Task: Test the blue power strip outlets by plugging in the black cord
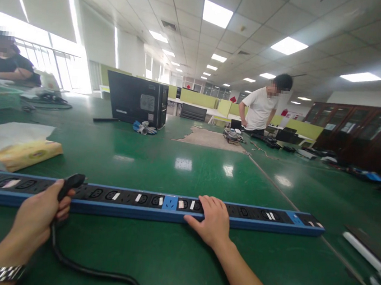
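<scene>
A long blue and black power strip [121, 196] lies across the green table in front of me, with a row of sockets and several white labels on its top. My left hand [38, 215] is closed around a black power plug [72, 185], held over the left part of the strip. From the plug a black cable [95, 272] runs down and to the right, out of the bottom of the view. Right of the strip's middle, my right hand [212, 219] grips the strip, fingers over its top and thumb at the near edge.
A tissue pack [29, 150] sits at the left behind the strip. Farther back stand a black computer case [137, 100] and crumpled gloves [144, 128]. One person [260, 104] stands across the table; another person [6, 66] is at the far left beside a green basket [0, 100].
</scene>
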